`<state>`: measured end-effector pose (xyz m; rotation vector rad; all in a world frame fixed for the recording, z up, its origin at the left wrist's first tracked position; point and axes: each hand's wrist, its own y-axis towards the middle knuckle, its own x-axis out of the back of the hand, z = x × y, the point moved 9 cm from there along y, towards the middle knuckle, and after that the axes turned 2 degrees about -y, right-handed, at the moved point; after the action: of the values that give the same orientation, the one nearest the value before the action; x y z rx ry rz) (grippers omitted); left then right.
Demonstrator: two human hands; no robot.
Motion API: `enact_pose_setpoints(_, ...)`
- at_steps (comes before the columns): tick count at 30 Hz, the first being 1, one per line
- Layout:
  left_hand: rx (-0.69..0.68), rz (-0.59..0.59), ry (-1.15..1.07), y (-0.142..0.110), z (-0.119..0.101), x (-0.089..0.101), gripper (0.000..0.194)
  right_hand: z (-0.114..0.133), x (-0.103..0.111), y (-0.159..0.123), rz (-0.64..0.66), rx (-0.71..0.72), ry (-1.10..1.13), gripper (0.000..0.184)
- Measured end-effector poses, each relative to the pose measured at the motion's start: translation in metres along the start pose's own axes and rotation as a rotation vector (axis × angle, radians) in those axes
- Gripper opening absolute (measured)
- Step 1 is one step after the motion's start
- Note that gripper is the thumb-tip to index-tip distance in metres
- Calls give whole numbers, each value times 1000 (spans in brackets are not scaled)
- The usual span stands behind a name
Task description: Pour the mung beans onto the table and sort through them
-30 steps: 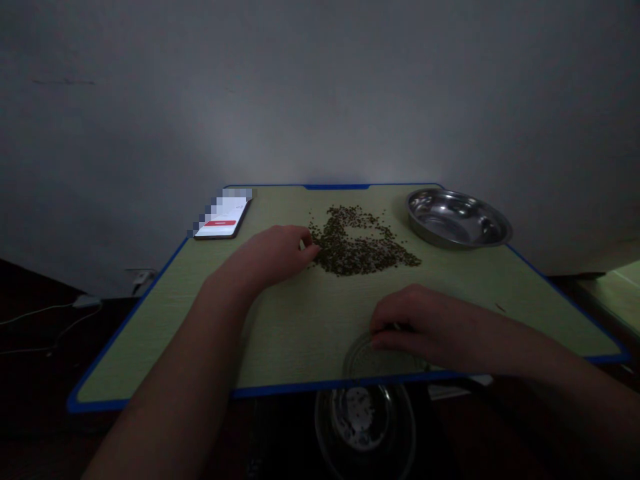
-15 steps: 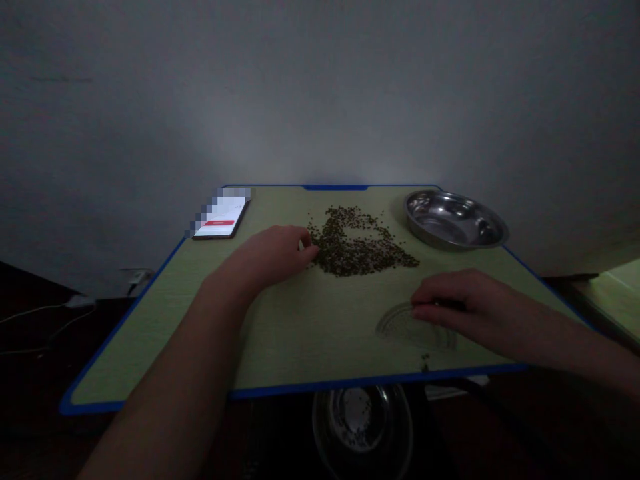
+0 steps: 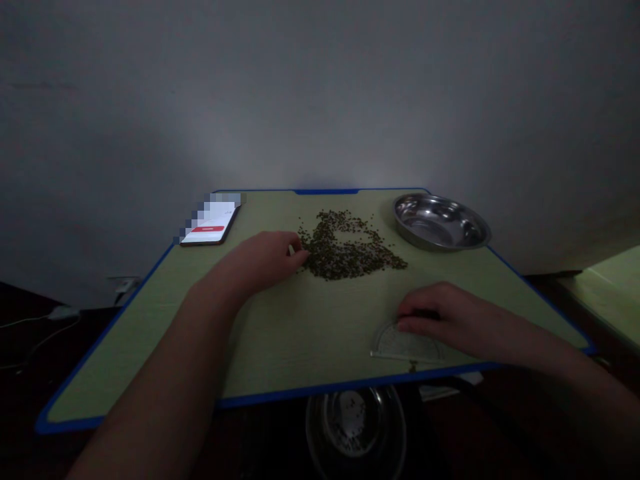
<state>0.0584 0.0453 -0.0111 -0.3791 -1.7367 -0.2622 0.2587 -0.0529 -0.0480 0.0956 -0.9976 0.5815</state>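
A clear half-round protractor (image 3: 407,348) lies near the table's front edge. My right hand (image 3: 440,317) pinches its curved upper side between thumb and curled fingers. Small dark greenish-brown grains, like beans, are spread in a loose pile (image 3: 345,260) at mid-table. At the pile's left edge rests my left hand (image 3: 273,260), thumb and fingers curled together; whatever may be between the fingertips is too small to make out. A few grains (image 3: 413,366) sit by the front edge, just below the protractor. Under that edge stands a metal bowl (image 3: 400,433) with grains inside.
A shiny steel basin (image 3: 440,230) stands at the table's back right. On the back left lies a phone (image 3: 210,229) with its screen lit. The table (image 3: 300,347) has a blue rim and backs onto a grey wall (image 3: 320,93). Cables and a socket (image 3: 125,285) show at left.
My right hand moved right with the protractor, then slightly back left and down, the protractor now lying flatter. Grains appeared by the front edge. My left hand stayed at the pile; the view shifted slightly.
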Motion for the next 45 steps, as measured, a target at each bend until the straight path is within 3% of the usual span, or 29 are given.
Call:
enact_pose_setpoints(29, 1, 16, 7, 0, -2, -2, 41, 38, -18, 0, 52, 34, 3, 31)
enact_pose_setpoints(31, 4, 16, 1, 0, -1, -1, 41, 38, -6, -3, -4, 43, -14, 32)
enact_pose_setpoints(33, 7, 12, -7, -1, -1, -1, 40, 31, 18, -7, -138, 46, -30, 31)
enact_pose_setpoints(38, 12, 5, -26, 0, 0, -1, 37, -11, 75, -22, -462, -2, -98, 28)
enact_pose_setpoints(40, 13, -1, -37, 0, 1, 0, 36, -25, 83, -26, -528, 4, -111, 29)
enact_pose_setpoints(45, 17, -18, -69, 0, 3, 1, 34, -45, 81, -22, -522, -28, -134, 31)
